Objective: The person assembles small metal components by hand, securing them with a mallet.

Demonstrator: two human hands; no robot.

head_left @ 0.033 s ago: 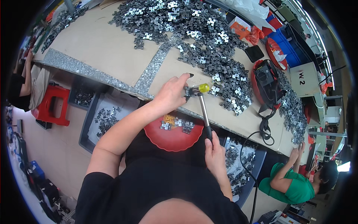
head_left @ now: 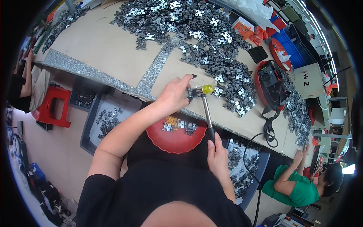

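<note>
My right hand [head_left: 218,158] is closed round the black grip of a hammer [head_left: 206,109] with a metal shaft and a see-through yellow face. The hammer's head lies over the table's near edge, right beside the fingers of my left hand [head_left: 174,94]. Those fingers are bent round a small dark metal part [head_left: 190,94], pinned at the table edge; the hammer head partly hides it. Dark tips cover some of the left fingers. Below the edge, in my lap, a red scalloped tray [head_left: 175,142] holds several similar metal parts.
A large heap of small metal parts [head_left: 223,49] spreads over the table [head_left: 109,49]. To the right stand a red basin [head_left: 261,85] with a black device and a cable [head_left: 245,159]. Grey bins [head_left: 87,132] sit below. A person in green [head_left: 291,185] works at right, another person [head_left: 24,87] at left.
The hammer's yellow face, blurred a moment ago, shows sharply now and has barely shifted. Both hands keep their places.
</note>
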